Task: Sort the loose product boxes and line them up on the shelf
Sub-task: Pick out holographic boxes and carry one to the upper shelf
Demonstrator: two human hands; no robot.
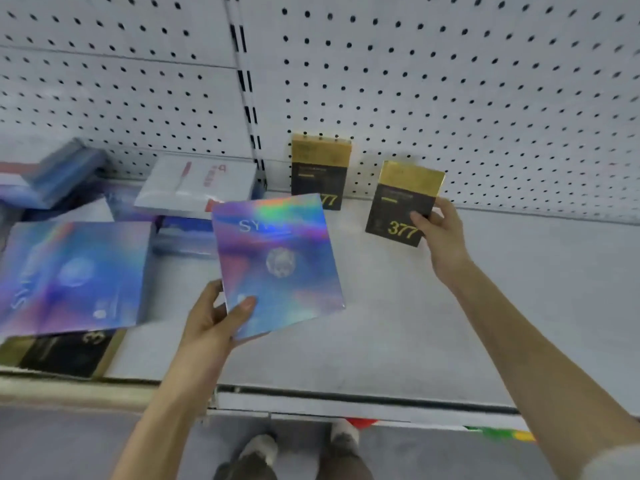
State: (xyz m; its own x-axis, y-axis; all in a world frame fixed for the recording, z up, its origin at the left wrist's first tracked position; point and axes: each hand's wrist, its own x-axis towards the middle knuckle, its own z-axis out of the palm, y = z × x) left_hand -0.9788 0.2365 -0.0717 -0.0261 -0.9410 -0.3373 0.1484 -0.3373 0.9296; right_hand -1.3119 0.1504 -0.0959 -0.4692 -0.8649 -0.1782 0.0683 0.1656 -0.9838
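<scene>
Looking down from the head camera, I see my left grip (211,320) clamped on the lower corner of a holographic box (277,261), tilted over the shelf (450,323). My right grip (440,233) pinches a black-and-gold 377 box (398,202) near the pegboard (485,98). A second 377 box (320,168) stands against it. To the left, a white box (197,183) and another holographic box (72,275) lie in a loose heap on the shelf.
</scene>
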